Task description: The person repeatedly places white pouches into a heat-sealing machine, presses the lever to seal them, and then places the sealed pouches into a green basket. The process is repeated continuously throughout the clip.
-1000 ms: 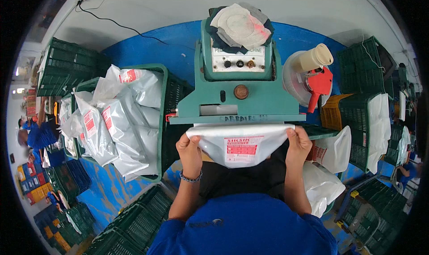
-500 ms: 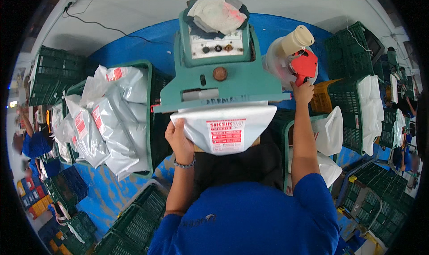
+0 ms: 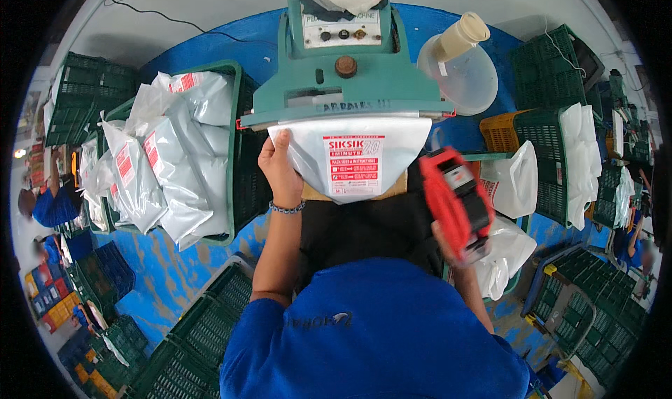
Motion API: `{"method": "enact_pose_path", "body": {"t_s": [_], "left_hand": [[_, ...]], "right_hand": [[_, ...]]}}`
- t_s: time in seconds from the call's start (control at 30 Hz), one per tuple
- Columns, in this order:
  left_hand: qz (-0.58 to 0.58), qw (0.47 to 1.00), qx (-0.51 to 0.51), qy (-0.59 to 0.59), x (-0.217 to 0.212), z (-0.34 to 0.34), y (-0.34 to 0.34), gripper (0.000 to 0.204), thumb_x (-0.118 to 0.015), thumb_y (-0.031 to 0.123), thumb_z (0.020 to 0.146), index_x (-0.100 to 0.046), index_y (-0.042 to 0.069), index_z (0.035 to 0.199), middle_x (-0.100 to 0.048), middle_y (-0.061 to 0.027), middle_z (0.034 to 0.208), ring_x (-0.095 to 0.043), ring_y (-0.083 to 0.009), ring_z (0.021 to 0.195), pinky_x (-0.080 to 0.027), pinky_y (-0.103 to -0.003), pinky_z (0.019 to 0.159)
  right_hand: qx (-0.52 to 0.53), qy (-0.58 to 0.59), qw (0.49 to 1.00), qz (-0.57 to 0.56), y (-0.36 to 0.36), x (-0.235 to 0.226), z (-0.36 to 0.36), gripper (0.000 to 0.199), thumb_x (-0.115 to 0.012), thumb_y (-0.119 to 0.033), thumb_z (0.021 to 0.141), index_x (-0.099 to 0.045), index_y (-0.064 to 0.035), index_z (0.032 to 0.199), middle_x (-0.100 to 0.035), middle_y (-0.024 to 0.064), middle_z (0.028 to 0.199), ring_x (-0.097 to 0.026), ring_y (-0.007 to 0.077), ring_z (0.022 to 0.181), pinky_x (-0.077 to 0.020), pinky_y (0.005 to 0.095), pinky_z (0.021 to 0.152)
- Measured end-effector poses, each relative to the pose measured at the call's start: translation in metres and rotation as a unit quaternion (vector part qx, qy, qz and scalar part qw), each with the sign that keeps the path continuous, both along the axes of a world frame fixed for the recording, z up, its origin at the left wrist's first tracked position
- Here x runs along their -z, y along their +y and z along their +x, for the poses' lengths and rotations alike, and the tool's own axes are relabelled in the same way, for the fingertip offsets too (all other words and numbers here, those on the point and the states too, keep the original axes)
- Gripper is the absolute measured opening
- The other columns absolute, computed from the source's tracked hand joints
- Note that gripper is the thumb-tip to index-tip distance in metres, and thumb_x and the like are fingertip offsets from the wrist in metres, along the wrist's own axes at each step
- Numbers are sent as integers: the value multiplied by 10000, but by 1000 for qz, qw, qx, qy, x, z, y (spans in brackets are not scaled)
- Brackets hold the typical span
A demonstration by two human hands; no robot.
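A white plastic pouch [image 3: 301, 147] with red print hangs from the front jaw of a green pedal sealing machine [image 3: 350, 84]. Its upper edge lies at the jaw. My left hand [image 3: 281, 166] pinches the pouch's left side, thumb on the front. To the right of the pouch, my right hand [image 3: 442, 239] grips a red and black label gun [image 3: 455, 199], held tilted and somewhat blurred. Most of that hand's fingers are hidden behind the gun.
On the left a green crate [image 3: 241, 154] is heaped with filled white pouches [image 3: 175, 161]. Right of the machine stands a clear round container [image 3: 469, 84] with a cream cup [image 3: 463, 35] on it. White pouches [image 3: 514, 178] fill a crate beside my right arm. More green crates [image 3: 203, 336] stand lower left.
My right hand has lifted the label gun off the clear container and brought it down toward me, beside the pouch. The left hand keeps its pinch on the pouch. The view has shifted slightly.
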State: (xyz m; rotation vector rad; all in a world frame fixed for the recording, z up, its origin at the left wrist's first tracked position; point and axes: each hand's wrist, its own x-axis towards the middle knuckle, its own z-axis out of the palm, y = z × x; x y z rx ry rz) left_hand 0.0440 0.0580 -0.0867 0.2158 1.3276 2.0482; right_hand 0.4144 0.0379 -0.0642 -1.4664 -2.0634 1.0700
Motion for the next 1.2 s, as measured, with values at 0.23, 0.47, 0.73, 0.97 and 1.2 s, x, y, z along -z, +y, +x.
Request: {"method": "enact_pose_path", "body": {"t_s": [0.23,0.47,0.73,0.97,1.2], "left_hand": [[-7,1000,1,14,1,-1,0,234,-668,178,871,-638,-24,983,-657,-55,915,-599,-108,775,-487,-243,707],[13,1000,-7,-15,6,0,0,235,-679,174,864,-639,-25,982,-658,-59,916,-614,-121,789,-501,-251,717],[-143,956,235,105,42,6,-56,674,-747,224,744,-416,-46,1265,-531,-104,1190,-506,-218,1135,-388,-329,986],[-142,946,255,145,75,29,-79,1058,-951,291,422,-382,-43,1250,-461,-134,1219,-486,-244,1116,-414,-359,951],[-100,956,209,181,75,34,-73,843,-934,190,479,-489,-46,1155,-556,-132,1132,-560,-236,1027,-464,-343,884]], "right_hand": [[-87,-71,993,-47,-4,-46,-38,348,-614,-247,800,-593,-53,1087,-635,197,963,-621,381,874,-497,400,742],[29,-80,988,-126,8,-43,24,375,-713,-192,751,-598,-47,1077,-667,122,911,-643,282,831,-492,360,735],[251,57,966,-39,211,39,29,522,-711,-196,722,-524,-6,1171,-610,116,969,-579,215,882,-450,335,823],[261,-371,887,81,322,97,-13,816,-753,-352,648,-407,-39,1319,-499,233,1227,-468,410,1111,-418,485,937],[311,-181,914,188,264,103,-38,778,-713,-325,771,-323,-45,1384,-462,184,1278,-421,342,1148,-359,438,969]]}}
